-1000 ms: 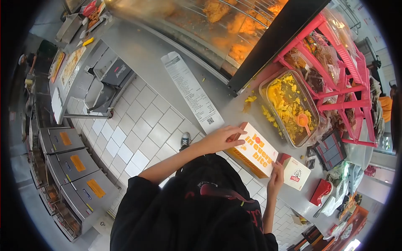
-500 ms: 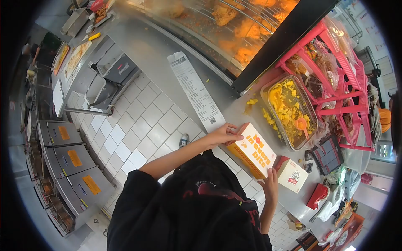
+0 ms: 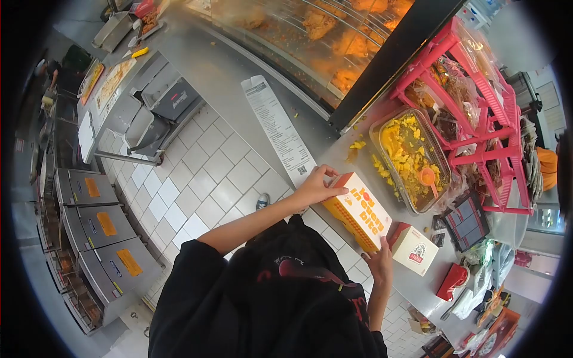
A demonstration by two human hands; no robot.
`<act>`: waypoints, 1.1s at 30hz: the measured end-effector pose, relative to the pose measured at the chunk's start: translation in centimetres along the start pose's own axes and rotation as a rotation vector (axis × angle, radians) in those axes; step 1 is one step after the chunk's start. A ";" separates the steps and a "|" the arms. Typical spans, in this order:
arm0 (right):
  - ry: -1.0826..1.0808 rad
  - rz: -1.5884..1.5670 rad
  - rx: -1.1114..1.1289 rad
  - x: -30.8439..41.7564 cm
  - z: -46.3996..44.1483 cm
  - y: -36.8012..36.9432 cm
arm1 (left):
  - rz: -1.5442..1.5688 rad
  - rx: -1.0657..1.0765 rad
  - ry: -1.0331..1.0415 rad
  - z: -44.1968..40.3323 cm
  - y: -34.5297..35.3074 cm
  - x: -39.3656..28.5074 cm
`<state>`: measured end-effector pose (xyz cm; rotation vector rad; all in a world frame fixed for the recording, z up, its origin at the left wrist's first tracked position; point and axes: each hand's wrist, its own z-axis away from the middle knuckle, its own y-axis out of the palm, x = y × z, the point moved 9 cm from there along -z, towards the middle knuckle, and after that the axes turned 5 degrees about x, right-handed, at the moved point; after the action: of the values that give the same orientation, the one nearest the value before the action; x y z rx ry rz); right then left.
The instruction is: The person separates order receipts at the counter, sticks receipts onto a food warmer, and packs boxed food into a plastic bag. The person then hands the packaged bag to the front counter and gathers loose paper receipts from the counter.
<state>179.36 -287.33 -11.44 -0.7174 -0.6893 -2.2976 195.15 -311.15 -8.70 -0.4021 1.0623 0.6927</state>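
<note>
A white, orange and yellow cardboard food box (image 3: 365, 210) with "joy in every bite" printed on its lid lies between my hands at the counter's edge. Its lid looks closed. My left hand (image 3: 317, 187) grips the far left end, thumb on the lid's edge and the other fingers partly hidden behind it. At the opposite end, my right hand (image 3: 381, 264) holds the corner, its fingers bent against the side. Beyond my left hand a long printed receipt (image 3: 277, 127) lies flat on the metal. A smaller cream and red box (image 3: 416, 249) stands just past my right hand.
A clear tub (image 3: 412, 158) of yellow food with an orange scoop (image 3: 428, 176) sits behind the box. Pink racks (image 3: 483, 152) hold bagged items. A dark tablet-like device (image 3: 465, 221) lies at the right. Fried chicken (image 3: 322, 22) fills a lit display case.
Both hands have shifted slightly on the box, the left thumb now lying over its lid edge. The box has tipped a little, showing more of its near side.
</note>
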 end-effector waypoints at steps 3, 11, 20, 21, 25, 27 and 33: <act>-0.066 0.159 -0.049 0.1 0.1 -0.1 | -0.132 -0.032 0.132 -0.2 -0.7 1.0; -0.436 0.507 -0.249 1.1 0.1 -0.6 | -0.612 -0.187 0.427 2.3 -0.1 0.0; -0.430 0.513 -0.204 1.1 0.3 -0.5 | 1.258 0.760 0.063 6.9 2.9 -3.0; -0.432 0.521 -0.198 1.1 0.2 -0.5 | 1.271 0.918 0.156 8.2 3.4 -4.4; -0.492 0.566 -0.195 1.5 0.5 -0.3 | 1.124 1.005 0.202 9.9 3.6 -4.0; -0.434 0.532 -0.191 0.2 0.3 -1.8 | 0.795 0.922 0.054 9.6 3.6 0.4; -0.014 0.897 0.118 -8.4 1.5 -3.9 | -0.375 0.514 -0.427 13.6 -3.3 25.3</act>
<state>182.63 -280.33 -16.82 -0.7792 -0.3808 -1.4208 214.16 -297.09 -25.34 0.0020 0.6938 0.1413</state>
